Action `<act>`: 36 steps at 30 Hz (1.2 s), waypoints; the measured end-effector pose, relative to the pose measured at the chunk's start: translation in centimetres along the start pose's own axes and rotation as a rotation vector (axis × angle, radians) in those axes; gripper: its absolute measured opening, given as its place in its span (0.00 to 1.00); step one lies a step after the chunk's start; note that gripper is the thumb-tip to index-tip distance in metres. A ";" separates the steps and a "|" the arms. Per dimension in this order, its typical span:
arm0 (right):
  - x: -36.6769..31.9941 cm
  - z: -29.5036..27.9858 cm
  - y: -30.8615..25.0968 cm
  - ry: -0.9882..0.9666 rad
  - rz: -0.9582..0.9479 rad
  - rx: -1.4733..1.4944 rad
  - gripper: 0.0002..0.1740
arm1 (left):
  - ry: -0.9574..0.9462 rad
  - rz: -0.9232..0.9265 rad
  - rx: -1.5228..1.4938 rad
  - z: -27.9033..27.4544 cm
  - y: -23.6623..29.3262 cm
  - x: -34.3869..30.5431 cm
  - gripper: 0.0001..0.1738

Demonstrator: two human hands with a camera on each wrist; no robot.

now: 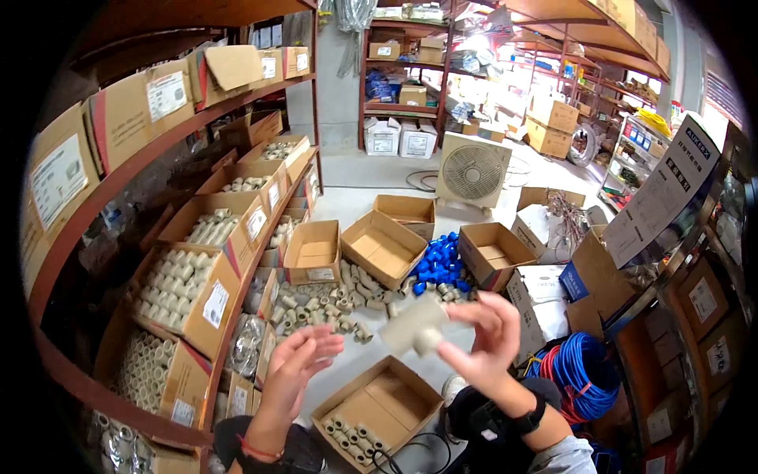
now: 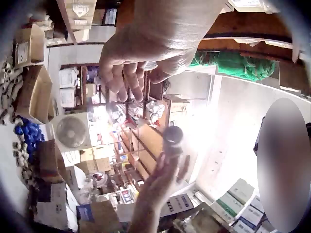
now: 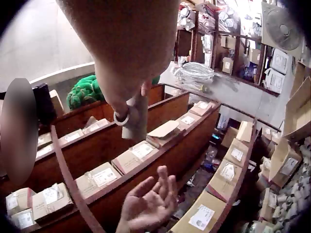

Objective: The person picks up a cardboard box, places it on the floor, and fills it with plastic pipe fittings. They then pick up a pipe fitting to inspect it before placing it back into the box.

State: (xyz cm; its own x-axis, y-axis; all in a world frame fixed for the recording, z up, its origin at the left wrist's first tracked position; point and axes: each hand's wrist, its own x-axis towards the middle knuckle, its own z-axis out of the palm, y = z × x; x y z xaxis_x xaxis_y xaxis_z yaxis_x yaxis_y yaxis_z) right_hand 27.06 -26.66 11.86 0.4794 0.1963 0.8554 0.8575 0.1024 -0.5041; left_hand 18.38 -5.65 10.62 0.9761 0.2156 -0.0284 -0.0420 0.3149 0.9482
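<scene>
My right hand (image 1: 496,340) holds a beige plastic pipe tee (image 1: 412,322) up in front of me, its fingers and thumb on the end and the side branch. In the head view the tee is blurred. The right wrist view shows its round open branch and body (image 3: 136,119) below the hand. My left hand (image 1: 294,367) is raised to the left, holding nothing, its fingers loosely spread and apart from the tee. Below both hands, an open cardboard box (image 1: 404,393) stands on the floor with several short beige fittings (image 1: 351,441) along its near left side.
Loose beige fittings (image 1: 316,312) and blue fittings (image 1: 437,265) lie in piles on the floor ahead. Open cartons (image 1: 313,246) stand around them. Shelves at left hold boxes of fittings (image 1: 178,288). Blue hose coils (image 1: 580,375) lie at right; a fan (image 1: 474,172) stands behind.
</scene>
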 end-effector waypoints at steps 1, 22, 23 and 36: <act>-0.3 -0.2 -0.3 0.017 -0.057 0.048 0.35 | -0.012 -0.026 -0.017 -0.4 -0.5 0.3 0.15; -1.5 -0.8 -2.0 -0.030 -0.082 0.036 0.39 | -0.115 -0.014 0.022 0.8 -2.7 1.6 0.06; -1.8 -0.6 -1.8 0.016 -0.045 -0.002 0.41 | -0.112 -0.084 -0.001 0.9 -2.6 1.6 0.07; -3.1 0.7 -1.2 0.128 0.210 0.217 0.35 | -0.220 -0.163 -0.031 0.2 -2.4 1.5 0.24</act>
State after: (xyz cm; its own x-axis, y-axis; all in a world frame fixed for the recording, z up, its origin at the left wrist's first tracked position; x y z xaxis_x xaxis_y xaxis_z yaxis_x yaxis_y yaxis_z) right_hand 24.43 -26.69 9.74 0.6729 0.1119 0.7312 0.6843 0.2813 -0.6728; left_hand 20.01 -6.30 8.36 0.9933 -0.0452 -0.1068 0.1159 0.3574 0.9267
